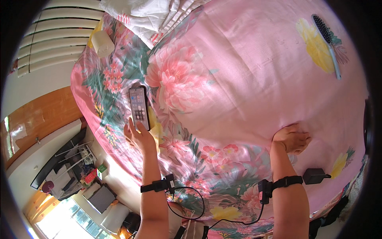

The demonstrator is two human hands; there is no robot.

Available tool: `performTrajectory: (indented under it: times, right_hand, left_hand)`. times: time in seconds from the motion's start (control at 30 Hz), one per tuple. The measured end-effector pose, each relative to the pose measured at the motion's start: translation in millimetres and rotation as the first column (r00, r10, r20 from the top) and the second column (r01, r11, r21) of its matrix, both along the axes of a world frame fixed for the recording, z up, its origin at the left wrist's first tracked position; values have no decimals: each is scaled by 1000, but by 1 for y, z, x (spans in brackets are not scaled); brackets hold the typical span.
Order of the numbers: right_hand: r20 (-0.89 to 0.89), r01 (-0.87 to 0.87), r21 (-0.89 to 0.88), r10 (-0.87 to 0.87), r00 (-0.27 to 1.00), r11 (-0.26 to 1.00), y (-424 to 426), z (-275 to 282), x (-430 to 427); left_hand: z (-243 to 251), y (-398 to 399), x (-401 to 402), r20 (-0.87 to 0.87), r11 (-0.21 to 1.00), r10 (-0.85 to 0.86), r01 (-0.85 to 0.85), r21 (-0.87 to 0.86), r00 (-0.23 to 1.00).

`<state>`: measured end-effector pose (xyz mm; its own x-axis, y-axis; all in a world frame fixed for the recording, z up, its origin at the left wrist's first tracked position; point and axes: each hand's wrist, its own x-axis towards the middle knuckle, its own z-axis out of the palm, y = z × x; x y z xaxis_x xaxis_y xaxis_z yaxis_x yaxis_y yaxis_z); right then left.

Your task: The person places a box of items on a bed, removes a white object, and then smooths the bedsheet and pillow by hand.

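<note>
A smartphone [139,108] with a lit screen lies face up on the pink floral bedsheet [238,98]. My left hand [138,136] is at the phone's lower end, fingers apart, with fingertips over or on the screen's bottom edge; actual contact is hard to tell. Resting on the sheet at the right, my right hand [292,139] has its fingers curled in, and nothing shows in it. Both forearms wear black straps with small black devices, joined to thin black cables.
A hairbrush [323,33] lies at the upper right, a black box-shaped device [315,176] near my right forearm. At the upper left are a white paper roll [103,44] and a crumpled white cloth [149,18]. Headboard slats [56,33] stand beyond the bed's left edge.
</note>
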<state>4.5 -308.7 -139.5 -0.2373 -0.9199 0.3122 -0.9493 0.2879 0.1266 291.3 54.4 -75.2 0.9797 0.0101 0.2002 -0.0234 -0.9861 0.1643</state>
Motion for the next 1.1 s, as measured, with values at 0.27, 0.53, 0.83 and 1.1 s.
performTrajectory:
  times: [0.27,0.53,0.83,1.1]
  right_hand:
    - [-30,-35,-120,32,999,992,-4,-7,-5]
    - [-51,10,-85,-15,999,996,-5,-10,-6]
    - [-47,24,-97,-29,998,995,-9,-10,-9]
    - [-43,24,-93,-28,999,995,-4,-11,-4]
  left_hand:
    - [2,-13,-29,202,948,-313,317,11,928]
    - [-7,-7,-22,-73,759,153,-165,-630,985]
    - [0,-25,-12,-62,968,41,-55,-243,997]
    - [2,-48,36,-46,994,-42,46,95,998]
